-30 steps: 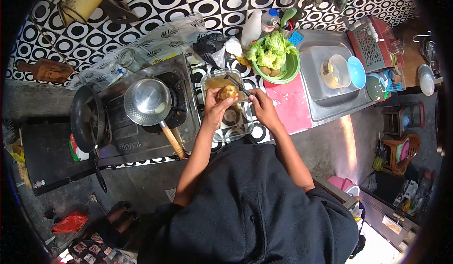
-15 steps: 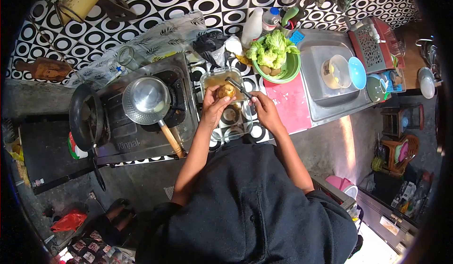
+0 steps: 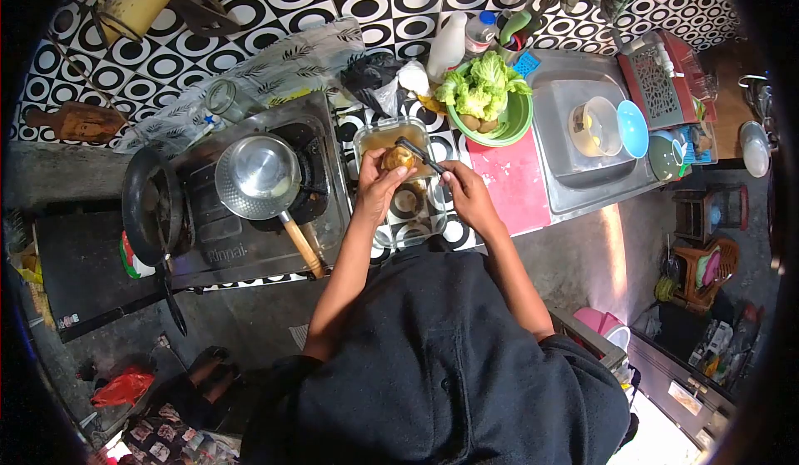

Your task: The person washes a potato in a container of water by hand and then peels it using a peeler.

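My left hand (image 3: 378, 186) is closed round a small brown potato (image 3: 399, 158), partly peeled with yellowish flesh showing. In my right hand (image 3: 468, 190) is a black peeler (image 3: 425, 157), its head touching or just over the top right of the potato. Both hands are over a clear glass container (image 3: 356, 144) with brownish liquid at its far end. A second clear container (image 3: 414, 236) appears nearer to me, partly hidden by my wrist. To the right, a green bowl (image 3: 523, 124) holds leafy lettuce (image 3: 481, 82) and several brown potatoes (image 3: 471, 122).
A pink cutting board (image 3: 509, 184) lies right of my hand, before a metal sink (image 3: 574, 184) with a plastic tub and a blue bowl (image 3: 632, 129). On the left stove sits a saucepan (image 3: 258, 175) with its wooden handle towards me, beside a black frying pan (image 3: 150, 207).
The peeler's head has shifted slightly left and down onto the potato. My left hand keeps its hold, with the potato turned a little.
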Tool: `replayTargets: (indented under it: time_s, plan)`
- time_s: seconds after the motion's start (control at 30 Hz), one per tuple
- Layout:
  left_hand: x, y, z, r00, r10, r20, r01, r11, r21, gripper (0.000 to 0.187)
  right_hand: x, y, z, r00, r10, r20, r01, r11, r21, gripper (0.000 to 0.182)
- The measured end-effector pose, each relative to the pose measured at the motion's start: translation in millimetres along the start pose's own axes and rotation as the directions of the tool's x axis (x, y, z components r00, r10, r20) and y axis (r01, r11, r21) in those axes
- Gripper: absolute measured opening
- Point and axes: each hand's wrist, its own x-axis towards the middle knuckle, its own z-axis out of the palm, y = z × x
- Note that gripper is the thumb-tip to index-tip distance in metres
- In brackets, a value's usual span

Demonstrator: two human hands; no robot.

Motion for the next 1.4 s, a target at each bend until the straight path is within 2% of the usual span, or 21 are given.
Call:
replayTargets:
  time_s: [1.4]
  plan:
    - [1.8,0.1,-1.3,0.998,0.07,0.004,-0.07,0.992,0.101,0.043,9.9,-0.6,1.5,0.998,-0.049,-0.03,0.047,0.996,-0.076,0.017]
